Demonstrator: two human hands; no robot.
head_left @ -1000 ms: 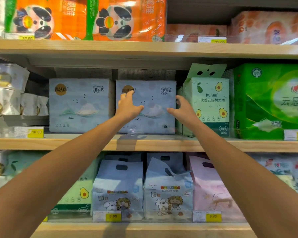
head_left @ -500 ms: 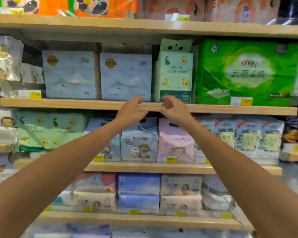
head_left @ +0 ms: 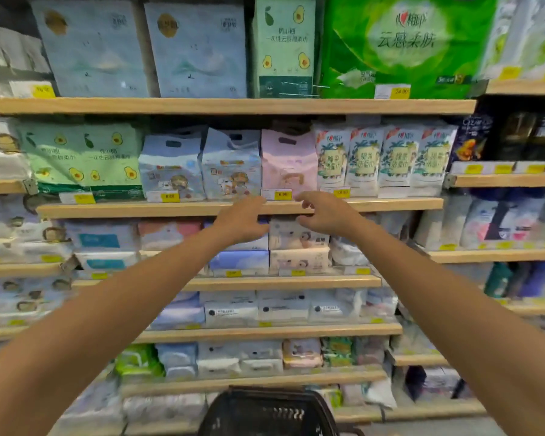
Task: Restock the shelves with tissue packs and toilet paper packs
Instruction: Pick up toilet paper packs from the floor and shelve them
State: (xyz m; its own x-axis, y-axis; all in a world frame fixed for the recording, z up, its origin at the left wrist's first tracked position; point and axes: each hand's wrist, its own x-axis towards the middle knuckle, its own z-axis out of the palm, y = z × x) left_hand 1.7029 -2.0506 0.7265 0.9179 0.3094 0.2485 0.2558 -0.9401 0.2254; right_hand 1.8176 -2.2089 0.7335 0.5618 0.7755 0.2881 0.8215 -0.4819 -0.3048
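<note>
Both my arms reach forward at a wall of wooden shelves full of tissue packs. My left hand (head_left: 243,220) and my right hand (head_left: 324,212) hang empty, fingers spread, in front of the edge of a middle shelf (head_left: 107,210). Two pale blue tissue packs (head_left: 199,48) stand side by side on the upper shelf (head_left: 202,106), well above both hands. A pink pack (head_left: 288,158) and blue cartoon packs (head_left: 232,165) stand just above my hands. Stacked flat packs (head_left: 298,243) lie behind and below my fingers.
A big green toilet paper pack (head_left: 400,45) fills the upper right. A green avocado box (head_left: 283,45) stands beside the blue packs. A black shopping basket (head_left: 268,413) sits at the bottom centre. Dark packages (head_left: 516,136) fill the right-hand bay. Yellow price tags line the shelf edges.
My hands have let go of the right pale blue pack on the upper shelf and dropped, empty, to the middle shelf. The view has tilted down, bringing lower shelves and the basket into sight.
</note>
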